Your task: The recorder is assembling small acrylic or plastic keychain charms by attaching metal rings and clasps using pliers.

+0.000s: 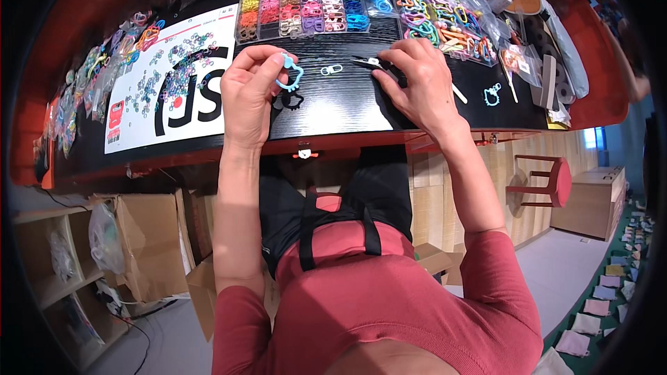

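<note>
My left hand [251,87] pinches a light blue outline clip [293,76], shaped like an animal's head, between thumb and fingers above the table. Below it lies a black shape [289,101], either a similar clip or a shadow. In my right hand [420,83] are small pointed-nose pliers [371,62], their dark tips directed left and their handles mostly hidden by my fingers. Between the two hands rests a small white metal clasp [332,69] on the black tabletop. Right of my right hand lies another light blue outline clip [492,94], next to a white stick [460,93].
A compartment box [300,10] of coloured clips stands at the back, beside a second box [445,21] of coloured pieces. Many small rings [177,62] cover a white printed sheet [198,90] at left. Bagged colourful pieces [90,76] line the far left. A red stool [556,182] stands right.
</note>
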Demonstrator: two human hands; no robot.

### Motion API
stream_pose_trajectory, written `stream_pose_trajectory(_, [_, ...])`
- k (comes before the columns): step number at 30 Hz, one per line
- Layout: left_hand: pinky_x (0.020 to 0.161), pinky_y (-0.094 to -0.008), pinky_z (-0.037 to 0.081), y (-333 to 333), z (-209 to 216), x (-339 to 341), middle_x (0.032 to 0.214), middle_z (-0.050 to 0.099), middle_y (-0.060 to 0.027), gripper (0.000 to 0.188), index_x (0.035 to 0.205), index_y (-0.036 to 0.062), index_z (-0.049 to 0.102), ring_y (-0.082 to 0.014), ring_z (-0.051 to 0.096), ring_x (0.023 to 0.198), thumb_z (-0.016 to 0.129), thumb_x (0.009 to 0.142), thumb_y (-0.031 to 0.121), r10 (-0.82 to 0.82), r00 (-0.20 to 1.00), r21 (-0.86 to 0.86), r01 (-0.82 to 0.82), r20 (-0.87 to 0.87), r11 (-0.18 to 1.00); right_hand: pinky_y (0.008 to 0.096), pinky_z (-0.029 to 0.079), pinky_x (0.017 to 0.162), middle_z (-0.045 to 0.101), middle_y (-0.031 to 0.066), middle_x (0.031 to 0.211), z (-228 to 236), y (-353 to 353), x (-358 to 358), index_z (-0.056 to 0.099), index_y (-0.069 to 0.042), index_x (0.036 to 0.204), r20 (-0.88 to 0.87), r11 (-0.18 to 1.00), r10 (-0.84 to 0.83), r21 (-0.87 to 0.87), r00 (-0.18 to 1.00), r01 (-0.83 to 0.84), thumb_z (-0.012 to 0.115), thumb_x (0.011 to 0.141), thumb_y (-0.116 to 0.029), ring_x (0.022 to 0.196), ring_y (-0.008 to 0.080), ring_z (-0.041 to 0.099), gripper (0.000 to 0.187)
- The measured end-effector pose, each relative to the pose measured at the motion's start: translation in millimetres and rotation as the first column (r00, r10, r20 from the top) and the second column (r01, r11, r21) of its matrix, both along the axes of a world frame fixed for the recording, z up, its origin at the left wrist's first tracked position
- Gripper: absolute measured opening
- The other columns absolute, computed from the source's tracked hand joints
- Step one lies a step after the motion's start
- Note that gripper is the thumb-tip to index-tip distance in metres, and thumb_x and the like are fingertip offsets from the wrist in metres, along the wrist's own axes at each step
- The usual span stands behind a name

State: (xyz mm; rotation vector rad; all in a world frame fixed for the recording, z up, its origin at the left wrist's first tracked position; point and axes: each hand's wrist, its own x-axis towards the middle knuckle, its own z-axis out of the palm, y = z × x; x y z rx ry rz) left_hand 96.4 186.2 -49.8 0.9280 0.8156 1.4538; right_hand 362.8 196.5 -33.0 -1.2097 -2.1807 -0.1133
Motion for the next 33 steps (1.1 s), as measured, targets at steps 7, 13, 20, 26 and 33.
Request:
stream_pose_trajectory(7, [0.068,-0.0179,0.047,-5,-1,3,0.097,0.07,-0.0098,0.011,0.102,-0.0001,0.065,-0.0069,0.059,0.075,0.066,0.094,0.007,-0.023,0.998,0.053,0.026,-0.062,0.998,0.0394,0.043,0.084,0.065,0.005,0.092,3,14,-50,0.071,-0.007,0.087,-0.084,0.969,0.236,-0.047,0.968,-0.241,0.075,0.08,-0.01,0.095,0.0262,0.059,0.009])
stream_pose_trajectory(13, [0.067,-0.0168,0.048,-7,1,6,0.096,0.072,-0.0086,0.009,0.102,0.002,0.066,-0.0054,0.061,0.074,0.066,0.094,0.007,-0.044,0.996,0.078,0.05,-0.071,0.996,0.0407,0.043,0.082,0.062,0.0077,0.084,-1,15,-59,0.066,-0.006,0.082,-0.083,0.963,0.241,-0.106,0.967,-0.249,0.077,0.076,-0.008,0.088,0.0286,0.06,0.013])
stream_pose_trajectory(20, [0.067,-0.0172,0.047,-7,-2,8,0.095,0.073,-0.0079,0.01,0.102,0.0015,0.067,-0.0049,0.061,0.075,0.068,0.092,0.004,-0.025,0.996,0.069,0.03,-0.083,0.997,0.0428,0.048,0.073,0.063,0.0124,0.082,-11,25,-67,0.061,-0.004,0.093,-0.119,0.947,0.32,0.068,0.94,-0.314,0.072,0.08,-0.003,0.083,0.033,0.062,0.017])
stream_pose_trajectory(26, [0.069,-0.0182,0.049,-8,1,11,0.095,0.072,-0.0079,0.013,0.101,-0.0004,0.066,-0.0058,0.062,0.076,0.072,0.09,0.003,-0.01,0.994,0.06,0.016,-0.105,0.998,0.0282,0.057,0.071,0.071,0.0093,0.094,17,5,-67,0.061,0.0,0.103,-0.628,0.914,0.222,-0.133,0.746,-0.384,0.072,0.088,-0.003,0.083,0.0135,0.07,0.019])
stream_pose_trajectory(33, [0.072,-0.0185,0.051,-10,1,11,0.091,0.07,-0.0036,0.015,0.102,-0.0016,0.068,-0.0062,0.063,0.078,0.073,0.088,0.002,-0.033,0.994,0.042,0.037,-0.102,0.998,0.028,0.057,0.071,0.071,0.0093,0.089,22,8,-74,0.063,0.0,0.103,-0.605,0.882,0.27,-0.157,0.749,-0.444,0.073,0.085,-0.002,0.078,0.0142,0.07,0.021])
